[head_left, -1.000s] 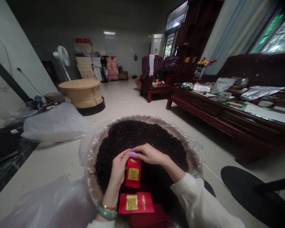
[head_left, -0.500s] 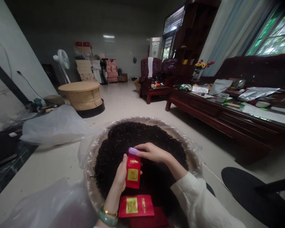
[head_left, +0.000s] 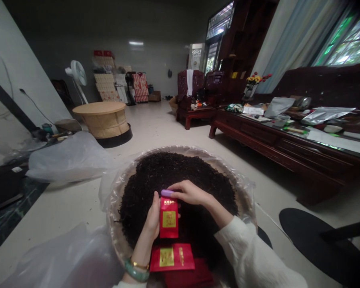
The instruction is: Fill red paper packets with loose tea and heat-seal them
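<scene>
On my screen, the person's left hand (head_left: 153, 218) is clenched around a red tea packet (head_left: 169, 218) with a gold label and holds it upright. The right hand (head_left: 190, 193) comes across from the other side, and its fingers (head_left: 183, 189) reach the top edge of the packet, next to a small lilac piece (head_left: 167, 193) (I cannot tell what this piece is, and I cannot tell if these fingers pinch the packet or only touch it). The packet is held over a heap of dark loose tea leaves (head_left: 168, 176), which fills a wide round woven basket (head_left: 115, 228) lined with clear plastic (head_left: 246, 192). Two more packets lie at the near side of the basket: a flat red packet (head_left: 172, 257) with a gold label and, just below it in my view, a darker red packet (head_left: 189, 275). A jade bangle (head_left: 136, 271) and a thin gold bracelet (head_left: 139, 264) sit on the left wrist. The right arm has a white sleeve (head_left: 246, 256). A loose plastic sheet (head_left: 69, 158) lies on the floor near the basket.
</scene>
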`<state>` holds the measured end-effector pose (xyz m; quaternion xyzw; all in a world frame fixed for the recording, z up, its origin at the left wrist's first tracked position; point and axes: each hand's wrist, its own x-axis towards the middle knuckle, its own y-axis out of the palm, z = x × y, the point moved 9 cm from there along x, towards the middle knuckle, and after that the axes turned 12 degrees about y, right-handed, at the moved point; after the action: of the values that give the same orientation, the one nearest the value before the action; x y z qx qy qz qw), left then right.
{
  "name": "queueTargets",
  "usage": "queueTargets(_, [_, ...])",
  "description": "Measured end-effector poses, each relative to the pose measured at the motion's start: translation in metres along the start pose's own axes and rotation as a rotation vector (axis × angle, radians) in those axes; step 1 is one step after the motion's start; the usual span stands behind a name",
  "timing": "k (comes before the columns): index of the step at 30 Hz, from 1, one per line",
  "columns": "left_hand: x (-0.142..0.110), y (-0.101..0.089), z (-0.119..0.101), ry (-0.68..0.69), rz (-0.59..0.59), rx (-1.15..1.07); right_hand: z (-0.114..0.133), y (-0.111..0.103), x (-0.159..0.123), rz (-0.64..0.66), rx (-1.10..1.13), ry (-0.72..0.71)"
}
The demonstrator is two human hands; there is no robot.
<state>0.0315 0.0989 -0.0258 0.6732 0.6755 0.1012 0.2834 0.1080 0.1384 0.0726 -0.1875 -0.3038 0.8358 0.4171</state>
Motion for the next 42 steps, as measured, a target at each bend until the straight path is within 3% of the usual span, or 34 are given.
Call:
queueTargets(17, [0.003,-0.002,0.002,0.012,0.008,0.032,0.003,0.003,-0.004,-0.004,-0.047,-0.006])
queueTargets(22, [0.005,0.001,-0.004,0.097,0.058,0.143,0.001,0.004,-0.004,-0.008,-0.047,-0.008])
queueTargets(28, [0.004,0.002,-0.001,0.095,0.115,0.191,0.001,0.005,-0.006,-0.005,-0.055,-0.005])
queueTargets(36, [0.004,0.002,0.0,0.097,0.109,0.183,-0.002,0.005,-0.005,-0.011,-0.029,0.01])
queueTargets(42, [0.005,-0.003,0.004,0.053,0.03,0.147,-0.012,0.001,-0.004,0.005,0.086,0.041])
